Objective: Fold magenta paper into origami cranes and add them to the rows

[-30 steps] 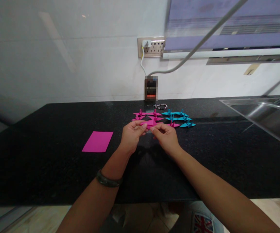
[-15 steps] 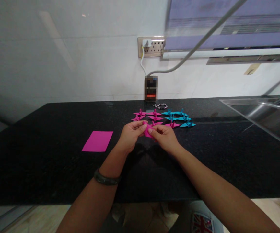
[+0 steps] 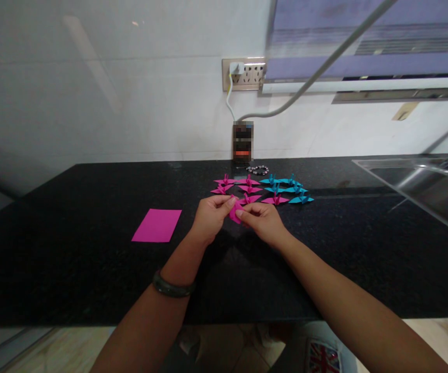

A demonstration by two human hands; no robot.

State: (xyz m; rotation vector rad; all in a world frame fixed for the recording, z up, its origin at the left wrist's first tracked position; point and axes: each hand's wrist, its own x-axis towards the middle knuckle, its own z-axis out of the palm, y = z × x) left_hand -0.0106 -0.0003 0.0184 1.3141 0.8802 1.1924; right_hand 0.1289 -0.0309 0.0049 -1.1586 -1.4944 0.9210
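The folded paper (image 3: 235, 213) is pinched by left hand (image 3: 209, 217) and right hand (image 3: 265, 223), fingertips closed on it, above the counter (image 3: 92, 274). Light and flimsy, it is probably best held by its edges.

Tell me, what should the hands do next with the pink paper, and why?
Probably pinch the crease tighter. The left hand and right hand both hold the small folded paper between their fingertips, just above the counter, and it doesn't yet look like the cranes lined up behind it.

pink paper (image 3: 234, 213) partly behind right hand (image 3: 261, 223)
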